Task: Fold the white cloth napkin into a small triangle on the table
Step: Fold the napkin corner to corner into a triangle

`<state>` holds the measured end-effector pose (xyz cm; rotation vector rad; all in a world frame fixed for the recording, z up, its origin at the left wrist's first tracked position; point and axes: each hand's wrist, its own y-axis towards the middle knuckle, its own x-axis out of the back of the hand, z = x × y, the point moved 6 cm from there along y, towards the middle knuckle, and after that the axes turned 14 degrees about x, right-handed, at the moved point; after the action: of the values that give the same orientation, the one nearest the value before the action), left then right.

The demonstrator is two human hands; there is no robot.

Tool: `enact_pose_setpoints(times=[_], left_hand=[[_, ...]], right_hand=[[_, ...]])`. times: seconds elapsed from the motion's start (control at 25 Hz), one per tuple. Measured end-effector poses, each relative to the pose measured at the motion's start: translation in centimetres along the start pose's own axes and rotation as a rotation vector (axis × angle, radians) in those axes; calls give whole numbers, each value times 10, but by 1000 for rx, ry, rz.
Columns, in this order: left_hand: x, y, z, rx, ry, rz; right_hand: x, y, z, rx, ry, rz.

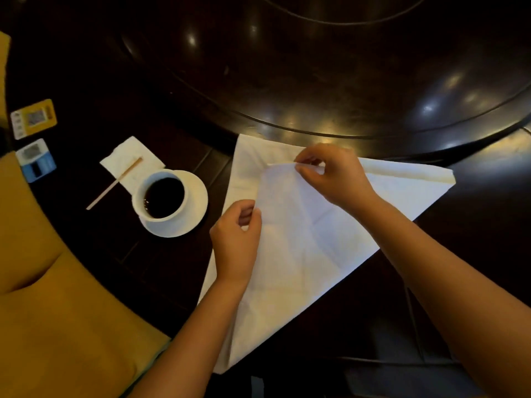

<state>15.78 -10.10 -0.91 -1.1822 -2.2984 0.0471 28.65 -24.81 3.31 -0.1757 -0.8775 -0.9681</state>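
My right grip (330,170) is nearly closed: thumb and forefinger pinch the raised edge of the white cloth napkin (310,239) at its far fold, the other fingers curled loosely behind. My left grip (237,239) is closed the same way, thumb against curled fingers, pinching the napkin's left edge a little nearer to me and to the left of my right grip. Both grips hold the same lifted flap, and the cloth between them arches up off the layer below.

There is one cloth napkin. It lies on the dark counter (287,90) directly under and between my grips, spread as a broad pointed shape: one corner reaches out well to the right of my right grip, another runs back toward me beneath my left forearm. It is plain white, with faint creases crossing the middle and a thicker rolled hem along the far right edge. The flap I hold overlaps the lower layer.

To the left of my left grip stands one white cup (162,196) of dark liquid on one white saucer (195,205). Just beyond it lies one paper napkin (129,162), partly under the saucer, with one wooden stirrer (115,183) lying across it. Farther left are two small cards (33,117), one yellow and one blue, near a yellow cushioned seat (57,311).
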Motion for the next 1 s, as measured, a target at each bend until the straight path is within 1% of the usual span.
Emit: enact_pose_setpoints(times=[0.12,0.24,0.48,0.52,0.6,0.68,0.72,0.76,0.8,0.84,0.88,0.92,0.96,1.0], left_hand=[[2,22,3,26,6,-67],[2,43,8,49,14,-115],[-7,66,17,72,49,-148],[-9,69,17,76,54,-147],[-11,73,15,69,73,-138],[-14,74,10,20,73,-119],[-14,73,9,-12,77,-116],[-15,71,9,-54,103,-132],[-15,68,9,-112,165,-165],[-18,64,7,-186,256,-190],[-25,56,7,-263,367,-180],[-36,44,8,-335,491,-131],[-49,30,11,-396,616,-60],[-62,15,18,-441,734,9]], right_hand=[[-19,35,2,56,-89,0],[-36,53,-2,93,-125,-22],[-54,66,-12,152,-303,-34],[-54,66,-11,173,-334,-49],[-46,53,-5,222,-396,-135],[-37,23,0,282,-410,-186],[-37,2,-1,322,-413,-152],[-40,-22,-5,351,-421,-71],[-45,-45,-12,346,-435,50],[-51,-67,-22,302,-453,195],[-56,-86,-34,230,-471,329],[-60,-102,-46,150,-486,423],[-62,-113,-54,86,-505,467],[-63,-122,-57,40,-528,474]])
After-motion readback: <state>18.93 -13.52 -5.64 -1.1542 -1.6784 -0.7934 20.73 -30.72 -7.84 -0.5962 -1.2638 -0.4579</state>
